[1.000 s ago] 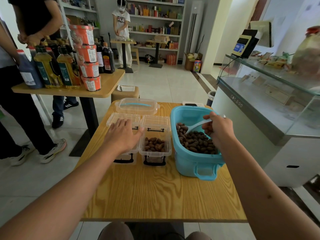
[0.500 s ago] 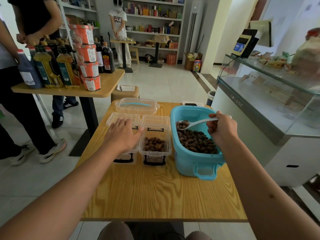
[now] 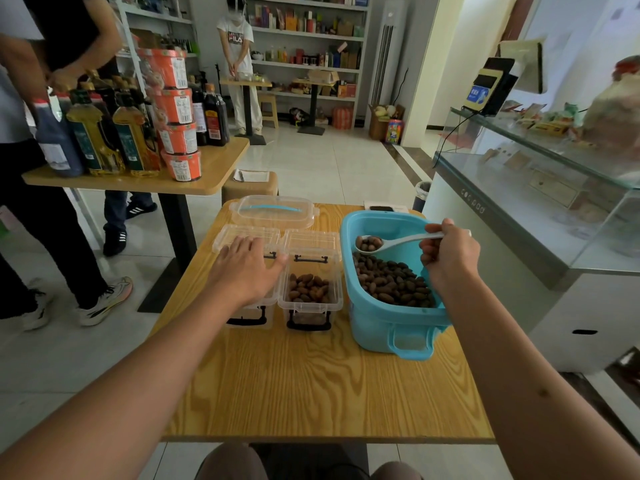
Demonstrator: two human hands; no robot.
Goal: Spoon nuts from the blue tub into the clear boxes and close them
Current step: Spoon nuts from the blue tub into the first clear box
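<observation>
Two hands: right fingers point(image 3: 431, 249) clamp loaded spoon point(image 3: 388, 242) above tub point(image 3: 388, 327); left apparently flat.

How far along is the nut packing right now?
Partly done: the right clear box holds some nuts, lid open. In hand: the right hand lifts a loaded spoon over the blue tub. Left: the left box, under the left hand, and closing both.
</observation>
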